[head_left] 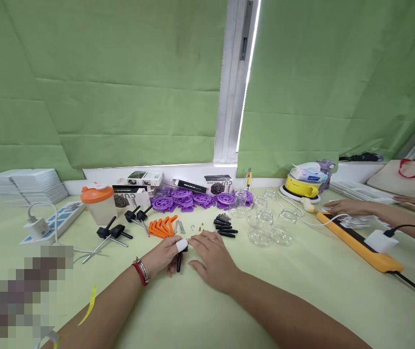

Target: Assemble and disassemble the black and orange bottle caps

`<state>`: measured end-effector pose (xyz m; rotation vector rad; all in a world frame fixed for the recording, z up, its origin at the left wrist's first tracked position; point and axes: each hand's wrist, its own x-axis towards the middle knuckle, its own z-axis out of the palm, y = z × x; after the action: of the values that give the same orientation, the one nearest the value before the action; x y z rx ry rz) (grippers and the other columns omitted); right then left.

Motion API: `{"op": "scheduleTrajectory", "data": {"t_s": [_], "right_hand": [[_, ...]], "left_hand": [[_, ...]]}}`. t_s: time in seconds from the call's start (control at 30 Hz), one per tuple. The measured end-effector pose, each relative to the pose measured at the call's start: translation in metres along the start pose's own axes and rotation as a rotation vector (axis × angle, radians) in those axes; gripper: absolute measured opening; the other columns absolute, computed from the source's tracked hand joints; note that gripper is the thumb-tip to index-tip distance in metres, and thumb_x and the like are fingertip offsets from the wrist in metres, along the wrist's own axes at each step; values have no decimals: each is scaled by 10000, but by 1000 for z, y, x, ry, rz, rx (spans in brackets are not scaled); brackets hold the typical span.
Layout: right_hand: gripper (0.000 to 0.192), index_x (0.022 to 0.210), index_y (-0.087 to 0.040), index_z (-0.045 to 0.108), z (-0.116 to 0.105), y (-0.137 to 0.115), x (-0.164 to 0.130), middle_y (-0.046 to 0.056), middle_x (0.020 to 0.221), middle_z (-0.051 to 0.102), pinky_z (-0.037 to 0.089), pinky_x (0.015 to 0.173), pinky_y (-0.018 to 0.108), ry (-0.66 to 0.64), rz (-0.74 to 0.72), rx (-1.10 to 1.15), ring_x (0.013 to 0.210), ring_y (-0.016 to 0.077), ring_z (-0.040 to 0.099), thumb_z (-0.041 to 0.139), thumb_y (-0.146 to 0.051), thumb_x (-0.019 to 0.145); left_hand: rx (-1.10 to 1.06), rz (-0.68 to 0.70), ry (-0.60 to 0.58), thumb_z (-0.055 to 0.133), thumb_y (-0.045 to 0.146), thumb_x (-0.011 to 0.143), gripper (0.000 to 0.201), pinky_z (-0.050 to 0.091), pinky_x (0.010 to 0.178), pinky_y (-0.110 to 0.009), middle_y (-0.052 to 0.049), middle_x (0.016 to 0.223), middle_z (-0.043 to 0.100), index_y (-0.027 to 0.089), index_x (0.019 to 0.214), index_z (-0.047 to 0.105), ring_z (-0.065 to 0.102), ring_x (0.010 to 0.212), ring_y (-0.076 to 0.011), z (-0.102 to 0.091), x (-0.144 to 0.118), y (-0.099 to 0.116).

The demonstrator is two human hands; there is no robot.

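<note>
- In the head view, the left hand [164, 254] grasps a black part [179, 261] over the pale green table [164, 315], in front of the person; a white wrap [182, 245] covers one finger.
- The part's slim handle has its long axis running nearly along the line of sight, its free end toward the person, slightly leftward; its thicker end lies by the wrapped finger.
- The right hand [215, 261] is palm down just beside it, fingers extended, thumb apart; whether it grips anything beneath the fingers cannot be told.
- Left of the hands, a translucent cup [100, 213] stands upright under an orange lid [97, 193]; its contents cannot be made out.
- On the right, several clear glass vessels [264, 228] stand grouped.
- Farther right, a yellow container [300, 189] has a tissue pack [305, 173] at its top; whether inside or resting on it is unclear.
- Behind the cup, printed boxes [135, 199] sit near purple pieces [182, 196].
</note>
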<state>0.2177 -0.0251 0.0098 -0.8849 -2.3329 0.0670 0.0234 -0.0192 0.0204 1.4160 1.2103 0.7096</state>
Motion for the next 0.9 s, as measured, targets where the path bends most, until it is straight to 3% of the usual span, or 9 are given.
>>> {"op": "scheduleTrajectory", "data": {"t_s": [0.1,0.3,0.47,0.6,0.73,0.9], "right_hand": [[488,1278,-153,476,3,-8,0,122,1196,603,295,986,446,-48,-6,-54,1105,275,465,606,-307,834],[377,1239,-139,508,7,-4,1,122,1124,633,318,924,415,-61,-35,-98,1024,261,507,528,-218,871],[349,1203,-132,511,0,-6,3,109,1065,638,356,842,370,-159,-55,-168,911,228,545,464,-136,857],[301,1060,-162,561,-22,-2,6,90,974,645,370,716,315,-267,36,-218,869,218,566,526,-98,768],[225,815,-193,573,-58,15,-1,57,844,652,299,576,272,-365,231,-227,772,205,580,550,-34,656],[232,802,-203,587,-100,52,-31,53,847,647,256,550,248,-464,435,-203,780,204,571,590,-63,618]], "left_hand": [[-13,15,-50,482,682,752,495,373,337,-196,55,478,509,190,808,482,448,340,-93,8,-3,2],[-46,49,-220,439,672,796,510,433,384,-216,-17,671,625,176,906,495,510,389,-90,13,-6,6],[-99,28,-254,484,683,765,539,428,401,-222,6,585,583,177,952,478,532,410,-113,12,-7,4],[-134,-22,-190,472,656,792,503,439,413,-233,-45,724,659,180,954,459,533,425,-101,6,-2,-1],[-129,-61,-119,554,579,779,436,427,408,-223,-14,677,653,184,932,450,510,402,-88,0,2,-4],[-109,-60,-124,597,535,749,411,412,411,-218,13,643,636,185,900,445,497,393,-79,-3,4,-6]]}}
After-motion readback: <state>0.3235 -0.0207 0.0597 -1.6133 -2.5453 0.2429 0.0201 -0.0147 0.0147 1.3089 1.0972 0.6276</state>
